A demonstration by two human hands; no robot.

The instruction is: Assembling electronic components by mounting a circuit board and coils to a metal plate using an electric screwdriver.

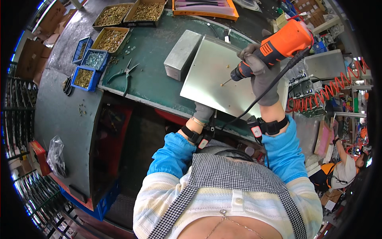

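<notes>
Seen from above: one orange power screwdriver [278, 46] gripped fully in the gloved right hand [260, 75], bit tip touching one flat metal sheet [211, 75] near the green workbench's [147, 51] right edge. Gloved left hand [203, 112] at the sheet's near edge; grip cannot be told. One metal block [182, 55] beside the sheet. One pair of pliers [125, 73] near the left edge. Three cardboard trays [127, 16] and three blue bins [85, 63] of small hardware at the far left corner.

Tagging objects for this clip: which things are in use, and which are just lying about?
In use:
right hand gripping the orange power screwdriver
flat metal panel under its bit
left hand at the panel's near edge

Lying about:
metal block
pliers
blue bins and trays of fasteners
</notes>
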